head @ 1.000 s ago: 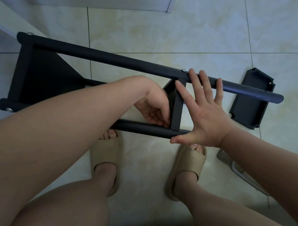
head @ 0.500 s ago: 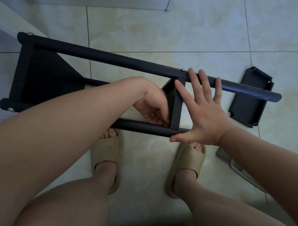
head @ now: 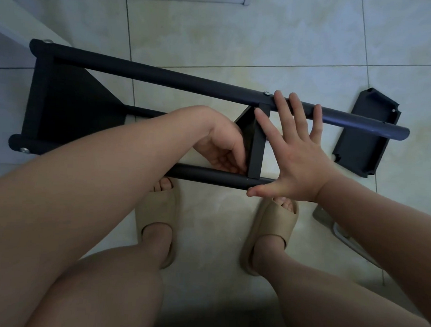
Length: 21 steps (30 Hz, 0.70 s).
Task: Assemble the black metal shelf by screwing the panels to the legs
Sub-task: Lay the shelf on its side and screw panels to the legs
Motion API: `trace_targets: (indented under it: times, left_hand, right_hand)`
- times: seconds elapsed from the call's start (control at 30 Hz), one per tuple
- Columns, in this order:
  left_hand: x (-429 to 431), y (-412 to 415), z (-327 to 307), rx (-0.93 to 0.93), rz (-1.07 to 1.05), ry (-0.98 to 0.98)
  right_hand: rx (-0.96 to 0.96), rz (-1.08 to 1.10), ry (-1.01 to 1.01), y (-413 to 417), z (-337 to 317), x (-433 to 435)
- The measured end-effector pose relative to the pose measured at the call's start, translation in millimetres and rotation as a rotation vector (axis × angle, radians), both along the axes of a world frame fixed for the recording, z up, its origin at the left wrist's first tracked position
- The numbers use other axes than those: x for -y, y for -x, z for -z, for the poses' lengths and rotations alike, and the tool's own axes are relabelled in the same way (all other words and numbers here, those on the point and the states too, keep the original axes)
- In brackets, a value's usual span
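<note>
Right hand [head: 297, 159] lay flat, fingers spread, against middle panel [head: 258, 145] and upper leg [head: 163, 76]; left hand [head: 222, 149] curled beside panel (grip undetermined).

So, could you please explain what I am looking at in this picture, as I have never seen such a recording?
There is no machine here: a camera worn on a person's head looks down at their own bare hands and beige slippers. A half-built black shelf lies on its side on the tiled floor: long round legs joined by an end panel on the left and a middle panel. The right hand lies flat and open, spanning the legs beside the middle panel. The left hand curls its fingers at that panel's lower corner; what they hold, if anything, is hidden. A loose panel lies on the floor to the right.
</note>
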<state>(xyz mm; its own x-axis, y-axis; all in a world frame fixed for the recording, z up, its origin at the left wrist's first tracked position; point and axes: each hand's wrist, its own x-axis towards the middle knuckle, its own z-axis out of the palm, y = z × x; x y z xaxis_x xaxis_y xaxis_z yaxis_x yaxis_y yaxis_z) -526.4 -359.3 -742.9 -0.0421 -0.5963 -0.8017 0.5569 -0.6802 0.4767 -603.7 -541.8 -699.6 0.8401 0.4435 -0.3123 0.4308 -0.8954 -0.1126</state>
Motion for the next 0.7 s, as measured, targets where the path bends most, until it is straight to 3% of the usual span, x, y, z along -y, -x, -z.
trace_targets:
  times: [0.7]
  left_hand:
    - [2.3,-2.4,1.8,0.112,0.132,-0.034]
  right_hand:
    - [-0.007,-0.004,0.016,0.1,0.2,0.2]
